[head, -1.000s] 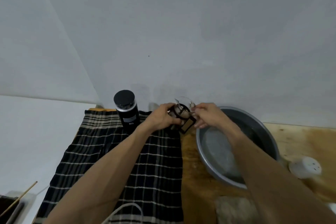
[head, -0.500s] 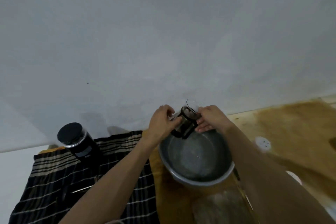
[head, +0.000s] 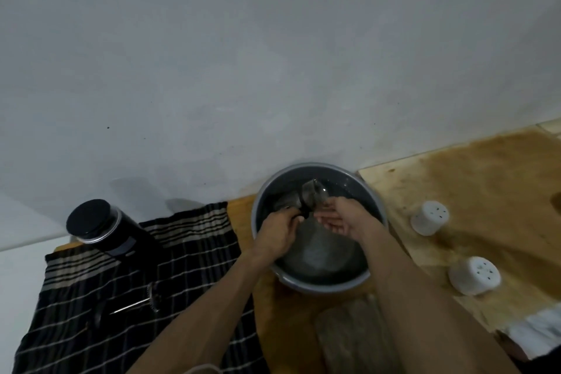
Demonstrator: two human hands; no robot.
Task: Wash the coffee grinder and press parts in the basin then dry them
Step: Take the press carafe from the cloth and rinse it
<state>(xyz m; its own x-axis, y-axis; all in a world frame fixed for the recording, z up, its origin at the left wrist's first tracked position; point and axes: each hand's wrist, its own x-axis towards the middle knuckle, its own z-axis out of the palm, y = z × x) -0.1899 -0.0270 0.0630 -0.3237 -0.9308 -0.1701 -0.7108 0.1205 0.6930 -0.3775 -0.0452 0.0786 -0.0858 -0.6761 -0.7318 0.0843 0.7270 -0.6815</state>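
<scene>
A glass press carafe point(head: 309, 196) with a dark frame lies tilted on its side inside the grey metal basin point(head: 379, 209), which holds water. My left hand point(head: 277, 232) grips the carafe by its handle at the basin's left side. My right hand point(head: 344, 217) is cupped palm up just right of the carafe's mouth, fingers apart, holding nothing. The black cylindrical coffee grinder point(head: 101, 226) stands on the striped cloth point(head: 188, 255) to the left. The press plunger point(head: 136, 304), a metal rod with a mesh disc, lies on that cloth.
Two white perforated caps point(head: 429, 217) point(head: 473, 275) sit on the wooden board point(head: 485, 179) right of the basin. A grey sponge-like pad point(head: 349, 340) lies in front of the basin. A white cloth point(head: 537, 331) sits at the right edge. The wall stands close behind.
Both hands lowered the carafe from above the basin's far rim down into the basin and tipped it sideways. My right hand let go of it and now cups beside it.
</scene>
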